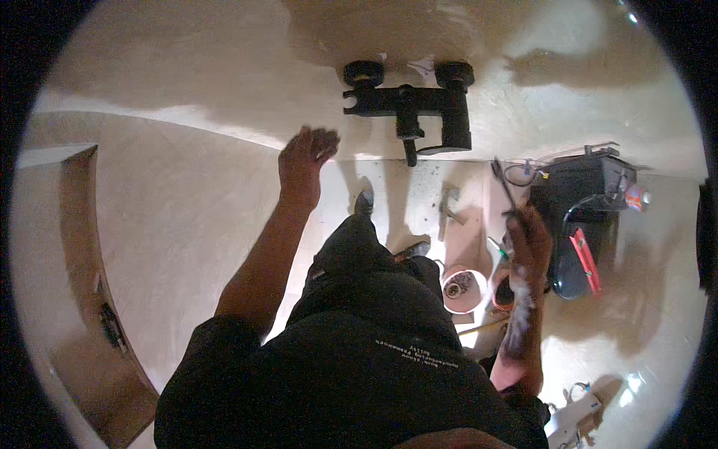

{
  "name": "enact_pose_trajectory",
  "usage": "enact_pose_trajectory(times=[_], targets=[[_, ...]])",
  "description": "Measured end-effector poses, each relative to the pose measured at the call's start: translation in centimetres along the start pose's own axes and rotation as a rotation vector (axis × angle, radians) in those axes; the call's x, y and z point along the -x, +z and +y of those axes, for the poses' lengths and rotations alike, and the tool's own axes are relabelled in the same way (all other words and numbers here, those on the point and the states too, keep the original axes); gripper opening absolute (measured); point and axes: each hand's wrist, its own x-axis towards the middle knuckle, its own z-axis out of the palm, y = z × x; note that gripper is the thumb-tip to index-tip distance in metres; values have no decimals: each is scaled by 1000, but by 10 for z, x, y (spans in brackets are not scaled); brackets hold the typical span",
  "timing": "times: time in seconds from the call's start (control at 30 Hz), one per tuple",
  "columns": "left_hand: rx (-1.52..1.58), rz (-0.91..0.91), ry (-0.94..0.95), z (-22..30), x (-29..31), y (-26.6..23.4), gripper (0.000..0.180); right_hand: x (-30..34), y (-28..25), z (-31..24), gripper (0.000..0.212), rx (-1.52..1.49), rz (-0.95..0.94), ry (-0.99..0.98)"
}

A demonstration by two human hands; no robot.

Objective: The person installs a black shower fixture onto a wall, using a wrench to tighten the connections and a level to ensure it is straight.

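A black wall-mounted mixer tap [407, 101] stands out from the wall, with two round flanges behind it. My left hand [305, 161] is in the air to its left, apart from it, fingers loosely bent and nothing visible in them. On the right side, my right hand [529, 243] grips a long, slim dark tool [504, 183] that points up toward the wall. Its exact kind is unclear. Whitish powder or foam coats that forearm.
A black case [580, 176], a red level-like tool [585, 260] and a clear-capped bottle [637, 198] lie at the right. Below stand a round bucket [464, 290] with contents and a hammer-shaped tool [450, 206]. A boxed ledge [78, 224] borders the left.
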Motion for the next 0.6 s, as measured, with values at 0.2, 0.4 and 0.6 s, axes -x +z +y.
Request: enact_pose_trajectory(times=[0.2, 0.4, 0.6], targets=[[95, -294, -14, 25, -45, 46, 34, -57, 30, -141, 19, 428, -11, -335], [274, -453, 94, 6, -58, 47, 33, -94, 68, -210, 15, 734, -93, -714], [565, -385, -242, 10, -64, 55, 31, -129, 92, -247, 13, 1138, -143, -748]])
